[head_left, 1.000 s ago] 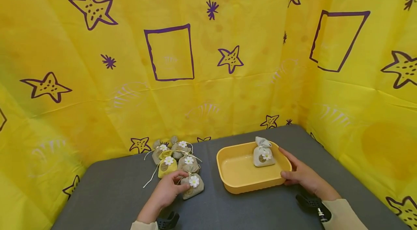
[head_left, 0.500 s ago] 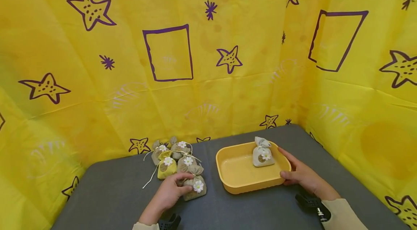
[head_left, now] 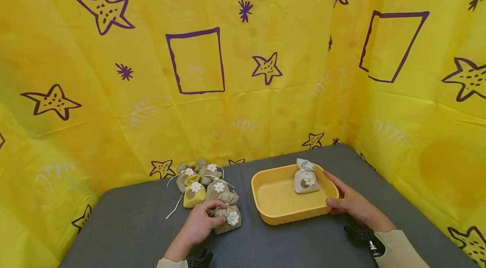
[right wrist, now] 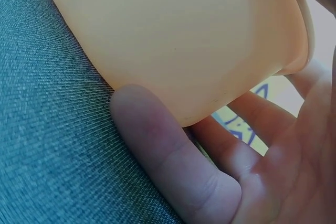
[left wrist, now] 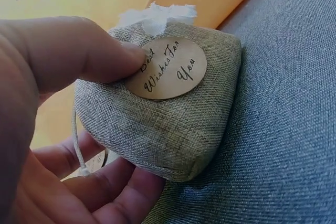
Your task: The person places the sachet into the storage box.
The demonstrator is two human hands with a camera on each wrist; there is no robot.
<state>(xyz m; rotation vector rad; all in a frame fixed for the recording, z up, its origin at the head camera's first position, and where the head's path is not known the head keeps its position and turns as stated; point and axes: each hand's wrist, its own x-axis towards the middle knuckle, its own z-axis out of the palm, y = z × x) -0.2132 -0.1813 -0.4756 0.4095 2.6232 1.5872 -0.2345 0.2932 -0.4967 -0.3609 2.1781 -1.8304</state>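
Note:
My left hand grips a grey-brown drawstring pouch with a white flower, at the near end of a pouch cluster. In the left wrist view the thumb lies on its round label, which reads "Best Wishes For You", and the other fingers are behind the cloth. On the right, my right hand holds the short end of a yellow tray, thumb in front and fingers round the far side. A pale grey pouch with a flower stands upright inside the tray, towards its right end.
Beyond the left hand sit a yellow pouch and several grey-brown pouches close together, with loose cords. All stand on a dark grey table. Yellow patterned curtains rise behind and to the right.
My left hand and the pouch it holds have shifted slightly to the right, and the pouch's tied top now shows more. The right hand and the tray stay about where they were.

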